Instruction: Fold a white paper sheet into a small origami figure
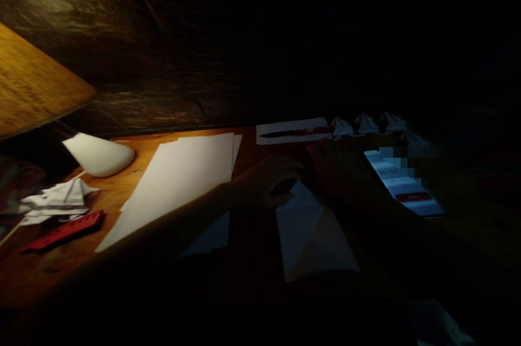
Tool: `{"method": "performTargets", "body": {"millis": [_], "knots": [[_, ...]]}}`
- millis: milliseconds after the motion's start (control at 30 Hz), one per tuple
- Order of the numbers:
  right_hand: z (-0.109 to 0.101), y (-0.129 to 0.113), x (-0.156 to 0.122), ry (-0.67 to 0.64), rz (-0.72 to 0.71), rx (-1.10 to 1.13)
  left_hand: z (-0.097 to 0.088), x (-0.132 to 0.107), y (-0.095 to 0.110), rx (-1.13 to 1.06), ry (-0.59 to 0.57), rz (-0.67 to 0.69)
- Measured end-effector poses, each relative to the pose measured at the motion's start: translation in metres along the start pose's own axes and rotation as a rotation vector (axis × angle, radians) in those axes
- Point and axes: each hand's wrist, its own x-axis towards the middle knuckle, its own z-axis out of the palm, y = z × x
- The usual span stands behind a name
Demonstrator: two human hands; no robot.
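The scene is very dark. My left hand (266, 180) rests with curled fingers on the top corner of a partly folded white paper sheet (309, 237) lying on the wooden table (130, 142). My right hand (340, 170) lies just to the right, on the same top edge of the sheet, its fingers barely visible in the shadow. Both forearms run back toward the bottom of the view.
A stack of white sheets (183, 178) lies to the left. A white lamp head (100, 155), crumpled paper (61, 198) and a red ruler (65, 231) are at far left. A lit phone (402, 183), folded paper figures (366, 125) and a red-handled knife on paper (293, 132) sit behind.
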Motion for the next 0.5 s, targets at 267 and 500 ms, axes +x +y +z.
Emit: {"method": "performTargets", "body": {"millis": [267,500], "knots": [[0.0,-0.014,-0.01,0.025,0.016,-0.116,0.002,-0.001,-0.002,0.034,0.033,-0.004],[0.01,-0.017,-0.009,0.039,0.032,-0.134,0.003,-0.003,-0.006,0.058,0.042,0.032]]}}
